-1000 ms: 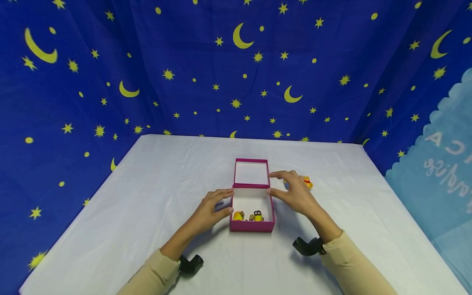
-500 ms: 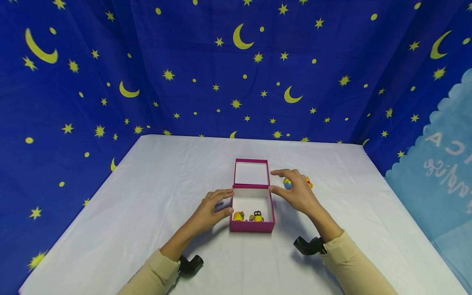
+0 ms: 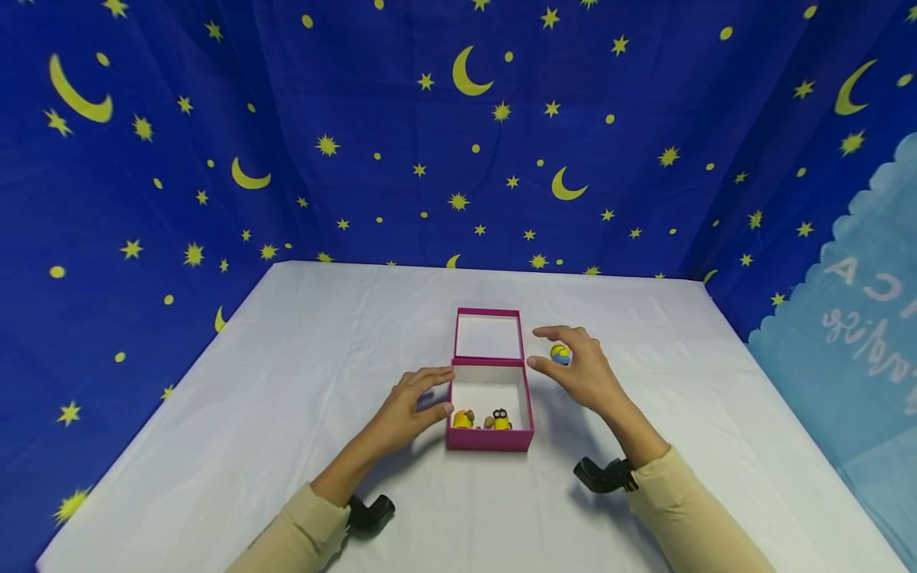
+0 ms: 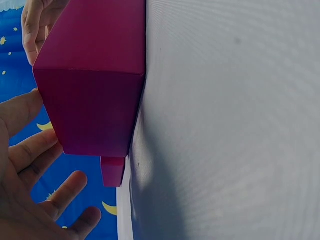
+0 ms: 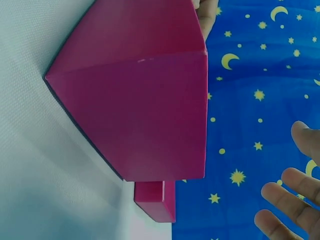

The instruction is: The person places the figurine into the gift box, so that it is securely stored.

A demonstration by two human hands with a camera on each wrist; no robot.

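Note:
A magenta box stands on the white table with its white inside showing; its lid is folded back flat behind it. Inside, near the front wall, sit a black-haired yellow minion figure and another yellow figure, with a small brownish piece between them. My left hand touches the box's left edge with thumb and fingertips, fingers extended. To the right of the box, my right hand hovers with thumb and fingers spread and nothing between them. Just beyond it lies a yellow and blue minion figure.
A white cloth covers the table. Behind it hangs a blue curtain with yellow moons and stars. A light blue banner with lettering hangs at the right. Black wrist mounts stick out below both sleeves.
My right hand has drawn away from the box's right edge, slightly right, uncovering the yellow and blue figure and covering the yellow and red one. My left hand stays put.

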